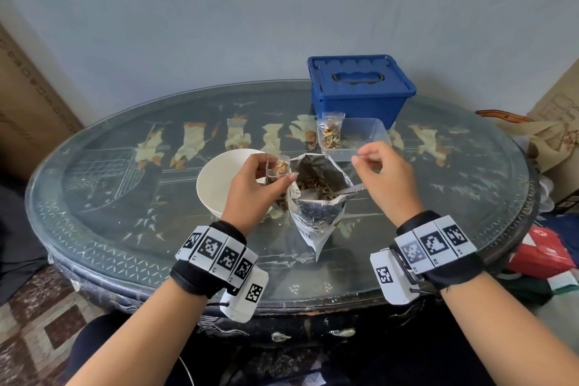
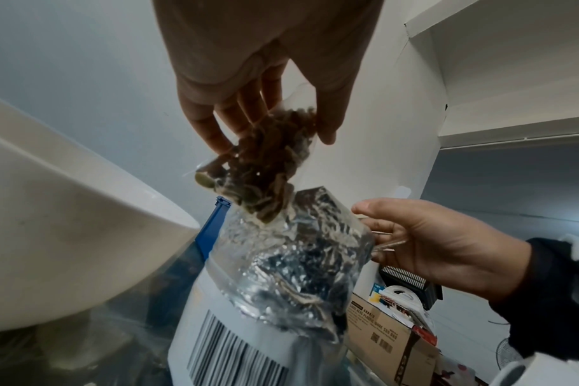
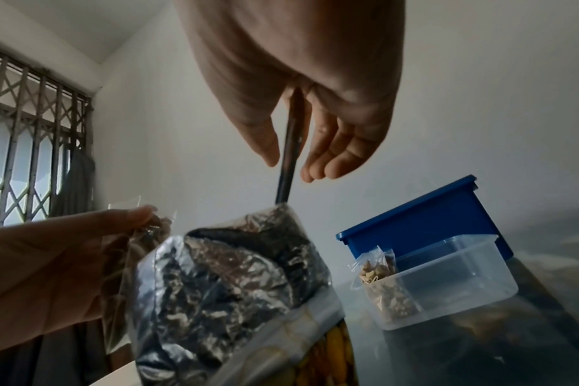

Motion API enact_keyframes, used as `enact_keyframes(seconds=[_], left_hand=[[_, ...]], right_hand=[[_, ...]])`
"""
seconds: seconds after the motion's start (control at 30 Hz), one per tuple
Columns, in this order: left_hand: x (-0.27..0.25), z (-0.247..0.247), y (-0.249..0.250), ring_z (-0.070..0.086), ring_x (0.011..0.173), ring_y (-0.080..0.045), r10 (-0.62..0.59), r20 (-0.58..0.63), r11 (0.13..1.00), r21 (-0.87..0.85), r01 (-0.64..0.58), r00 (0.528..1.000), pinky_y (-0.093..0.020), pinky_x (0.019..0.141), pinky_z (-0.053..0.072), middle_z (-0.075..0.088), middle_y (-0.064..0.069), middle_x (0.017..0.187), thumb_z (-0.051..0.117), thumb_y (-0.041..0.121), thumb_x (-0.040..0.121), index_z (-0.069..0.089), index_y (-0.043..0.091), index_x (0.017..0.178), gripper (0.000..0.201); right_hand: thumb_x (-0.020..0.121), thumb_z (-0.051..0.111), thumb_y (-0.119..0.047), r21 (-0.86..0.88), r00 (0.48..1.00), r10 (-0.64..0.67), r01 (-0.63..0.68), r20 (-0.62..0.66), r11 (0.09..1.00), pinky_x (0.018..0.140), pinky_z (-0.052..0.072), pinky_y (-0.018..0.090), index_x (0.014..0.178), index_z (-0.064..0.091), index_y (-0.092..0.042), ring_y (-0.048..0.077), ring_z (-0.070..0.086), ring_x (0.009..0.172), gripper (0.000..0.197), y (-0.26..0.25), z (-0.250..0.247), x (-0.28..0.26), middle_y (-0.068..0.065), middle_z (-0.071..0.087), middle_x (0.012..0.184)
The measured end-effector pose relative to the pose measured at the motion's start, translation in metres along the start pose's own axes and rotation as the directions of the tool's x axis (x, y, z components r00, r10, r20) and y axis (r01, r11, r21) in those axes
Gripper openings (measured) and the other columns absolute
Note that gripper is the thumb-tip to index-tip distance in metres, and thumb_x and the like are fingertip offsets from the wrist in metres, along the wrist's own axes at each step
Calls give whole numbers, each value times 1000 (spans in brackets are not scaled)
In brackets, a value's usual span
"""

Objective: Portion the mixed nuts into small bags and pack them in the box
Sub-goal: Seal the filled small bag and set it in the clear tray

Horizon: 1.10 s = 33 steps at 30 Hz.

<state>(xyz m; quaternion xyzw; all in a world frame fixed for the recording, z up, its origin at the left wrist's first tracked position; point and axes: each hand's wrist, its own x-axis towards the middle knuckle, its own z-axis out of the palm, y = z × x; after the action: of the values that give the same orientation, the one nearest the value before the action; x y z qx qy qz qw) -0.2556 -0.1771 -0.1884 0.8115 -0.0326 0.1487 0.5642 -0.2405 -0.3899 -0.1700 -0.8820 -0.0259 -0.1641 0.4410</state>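
Note:
My left hand [image 1: 275,174] pinches a small clear bag [image 1: 279,168] partly filled with mixed nuts, held up beside the mouth of the open foil nut bag [image 1: 316,210]. The left wrist view shows the small bag [image 2: 268,162] hanging between thumb and fingers above the foil bag [image 2: 298,261]. A spoon handle [image 1: 352,189] sticks out of the foil bag. Just over it hovers my right hand [image 1: 358,156]. In the right wrist view its fingers [image 3: 334,156] lie relaxed on either side of the handle [image 3: 289,156], not curled round it. The blue lidded box [image 1: 360,91] stands shut at the back.
A clear plastic container [image 1: 369,135] in front of the blue box holds one filled small bag [image 1: 330,135]. A white bowl [image 1: 219,182] sits left of the foil bag, behind my left hand. Cardboard boxes and clutter flank the oval glass-topped table [image 1: 125,197].

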Motion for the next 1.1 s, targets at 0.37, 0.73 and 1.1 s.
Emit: enact_keyframes(seconds=[0.37,0.73,1.1], left_hand=[[13,-1,45,60,84,-6,42,-23,988,-148,-45,999,-14,71,48,63,4,93,74,23,76,55,16,101,32],[13,-2,65,65,96,-9,56,127,932,-361,-7,990,-25,85,52,68,4,101,67,21,83,59,20,108,27],[15,1,65,65,83,-9,46,-87,931,-358,-74,995,-32,82,54,70,15,79,53,11,93,67,27,90,21]], right_hand=[[81,59,-47,-370,912,-371,410,174,833,81,33,34,103,65,-20,18,59,97,35,-42,0,-3,-4,66,102],[90,60,-19,-7,937,-145,155,318,988,67,33,-5,121,57,-17,7,55,92,31,-71,13,-1,-4,64,102],[100,37,-20,309,942,-184,93,281,947,82,27,-8,143,33,-19,-8,37,115,43,-82,7,-2,-4,45,137]])
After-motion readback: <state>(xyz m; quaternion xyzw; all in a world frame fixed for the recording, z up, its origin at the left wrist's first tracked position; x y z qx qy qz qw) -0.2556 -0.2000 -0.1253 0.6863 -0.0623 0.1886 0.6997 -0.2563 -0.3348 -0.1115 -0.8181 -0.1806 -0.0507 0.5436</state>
